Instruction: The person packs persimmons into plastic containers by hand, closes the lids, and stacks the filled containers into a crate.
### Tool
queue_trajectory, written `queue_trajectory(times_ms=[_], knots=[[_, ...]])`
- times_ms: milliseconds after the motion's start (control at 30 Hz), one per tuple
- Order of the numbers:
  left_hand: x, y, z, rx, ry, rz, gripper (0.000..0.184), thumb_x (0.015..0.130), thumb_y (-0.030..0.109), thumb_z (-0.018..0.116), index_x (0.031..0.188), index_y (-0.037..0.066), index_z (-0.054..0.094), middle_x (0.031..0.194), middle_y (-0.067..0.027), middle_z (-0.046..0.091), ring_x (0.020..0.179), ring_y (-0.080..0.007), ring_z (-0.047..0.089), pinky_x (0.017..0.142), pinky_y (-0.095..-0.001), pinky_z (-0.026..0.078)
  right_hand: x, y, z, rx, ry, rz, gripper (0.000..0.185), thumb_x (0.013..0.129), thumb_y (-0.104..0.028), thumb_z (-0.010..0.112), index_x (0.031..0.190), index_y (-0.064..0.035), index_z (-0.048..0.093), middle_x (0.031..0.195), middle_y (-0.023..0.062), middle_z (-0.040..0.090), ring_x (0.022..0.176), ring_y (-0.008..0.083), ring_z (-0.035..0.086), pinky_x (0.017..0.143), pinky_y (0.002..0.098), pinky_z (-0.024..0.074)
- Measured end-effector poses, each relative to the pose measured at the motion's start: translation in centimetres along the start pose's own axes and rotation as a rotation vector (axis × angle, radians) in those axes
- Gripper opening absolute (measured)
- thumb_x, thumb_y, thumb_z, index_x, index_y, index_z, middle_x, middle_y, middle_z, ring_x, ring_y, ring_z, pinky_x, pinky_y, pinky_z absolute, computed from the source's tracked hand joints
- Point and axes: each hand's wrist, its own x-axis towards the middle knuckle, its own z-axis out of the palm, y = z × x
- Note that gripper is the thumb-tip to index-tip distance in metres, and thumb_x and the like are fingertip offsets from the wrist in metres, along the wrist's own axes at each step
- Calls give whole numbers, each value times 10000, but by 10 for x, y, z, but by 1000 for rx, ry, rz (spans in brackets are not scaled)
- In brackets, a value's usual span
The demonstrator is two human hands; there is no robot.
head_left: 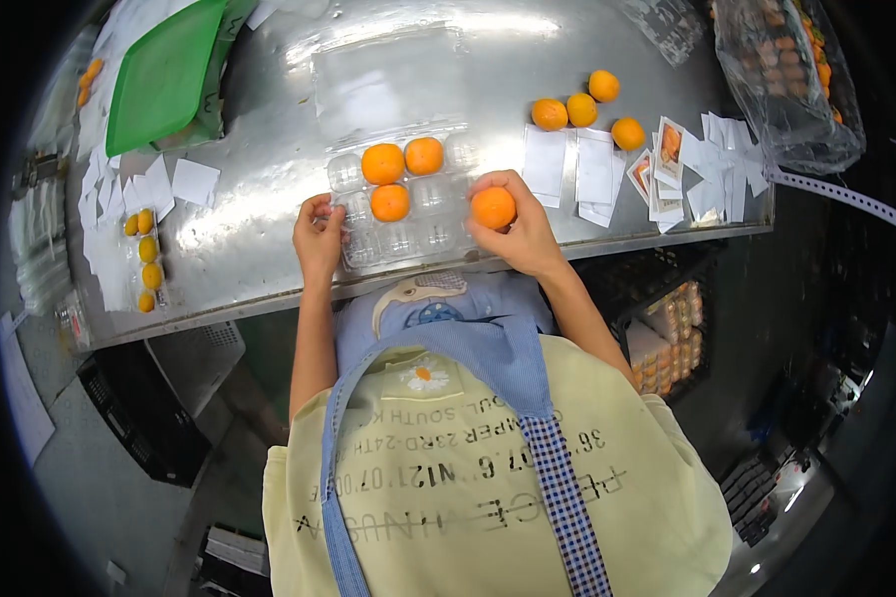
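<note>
Pale yellow short-sleeved shirt (pixel 657 497), faded dark lettering (pixel 430 471), white orange-centred daisy (pixel 424 376), blue strap (pixel 332 473), checked strap section (pixel 564 488)

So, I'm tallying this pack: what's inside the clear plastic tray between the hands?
Three oranges sit in the clear plastic tray: two in the farthest row, one in the next. The oranges cover the cup bottoms beneath them, so those can't be seen.

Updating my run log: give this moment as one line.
right hand: holding orange | left hand: at left edge of plastic tray | tray: three oranges inside
</note>
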Motion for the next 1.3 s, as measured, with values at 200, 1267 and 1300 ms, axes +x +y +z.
queue_trajectory(times_ms=[200, 1267, 1300], knots=[[-1, -6, 3, 7, 21, -9, 253, 846, 44, 654, 1081, 7, 569, 842, -26, 546, 553, -64, 528, 459, -209, 443, 15, -12, 10, -243, 24, -36, 207, 795, -166, 703, 909, -41, 584, 769, 44, 589, 732, 125, 554, 716, 256, 458], [-69, 104, 53, -361, -395, 96, 474, 829, 46, 676, 1251, 51, 462, 1197, -82, 575, 1054, -158, 593, 876, -281, 469, -12, -251, 23, -1000, -700, -707, 293, 752, -224, 697, 995, -66, 657, 831, 63, 651, 731, 208, 613, 561, 340, 449], [-71, 108, 51, -370, -392, 90, 468, 831, 47, 676, 1248, 49, 462, 1202, -91, 568, 1050, -162, 594, 868, -283, 471, -18, -259, 30, -1017, -740, -770, 292, 755, -221, 694, 999, -66, 656, 827, 63, 649, 731, 206, 613, 560, 337, 449]])
